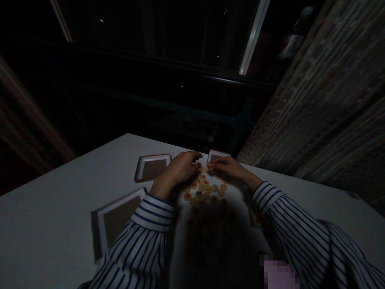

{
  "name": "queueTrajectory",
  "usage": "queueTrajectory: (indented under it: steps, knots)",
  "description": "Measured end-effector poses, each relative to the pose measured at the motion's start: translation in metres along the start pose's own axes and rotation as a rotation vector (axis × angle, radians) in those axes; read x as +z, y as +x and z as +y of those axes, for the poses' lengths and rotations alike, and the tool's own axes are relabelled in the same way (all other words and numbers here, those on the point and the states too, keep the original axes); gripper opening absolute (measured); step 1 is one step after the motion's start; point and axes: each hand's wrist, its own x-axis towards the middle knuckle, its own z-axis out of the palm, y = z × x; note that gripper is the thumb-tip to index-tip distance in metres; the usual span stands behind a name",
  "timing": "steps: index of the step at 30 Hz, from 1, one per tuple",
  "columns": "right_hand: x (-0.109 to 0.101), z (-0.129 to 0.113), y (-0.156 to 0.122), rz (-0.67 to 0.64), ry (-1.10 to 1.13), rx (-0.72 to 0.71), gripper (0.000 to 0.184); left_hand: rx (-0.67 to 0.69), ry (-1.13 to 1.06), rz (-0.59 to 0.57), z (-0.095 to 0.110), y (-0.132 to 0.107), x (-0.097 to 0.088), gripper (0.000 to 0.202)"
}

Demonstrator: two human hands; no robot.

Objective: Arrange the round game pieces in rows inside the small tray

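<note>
Many round wooden Chinese chess pieces (206, 188), some with red and some with dark characters, lie loosely on the white table (69, 208). My left hand (182, 168) hovers at the far left edge of the pile, fingers bent and apart, with nothing visible between them. Between the thumb and fingers of my right hand (230, 167) a chess piece (209, 165) is pinched, at the pile's far edge. Shadow covers the pieces nearest me, so their details are hard to see.
Shallow framed trays sit about the pile: one beyond my left wrist (153, 167), a larger tray (99, 237) beside my left forearm, and a small tray (219, 154) behind my right hand. A curtain (325, 96) hangs at the right, near a bottle (293, 42) by the dark window.
</note>
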Motion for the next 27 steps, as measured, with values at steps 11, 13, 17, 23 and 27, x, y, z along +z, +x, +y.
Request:
queueTrajectory:
  steps: [11,13,17,23,27]
  knots:
    - [0.005,-0.01,-0.006,0.042,0.212,-0.033,0.022,0.083,-0.043,0.045,0.018,-0.002,0.001,0.036]
    - [0.007,-0.014,-0.009,0.043,0.235,-0.046,0.022,0.103,-0.05,0.066,0.02,-0.002,0.001,0.034]
    - [0.008,-0.018,-0.013,0.056,0.236,-0.042,0.022,0.134,-0.082,0.092,0.023,-0.002,0.0,0.031]
    - [0.008,-0.016,-0.014,0.066,0.195,-0.067,0.028,0.102,-0.187,0.078,0.022,-0.001,0.001,0.029]
    - [0.009,-0.018,-0.015,0.084,0.173,-0.067,0.029,0.096,-0.393,0.08,0.017,0.003,0.005,0.027]
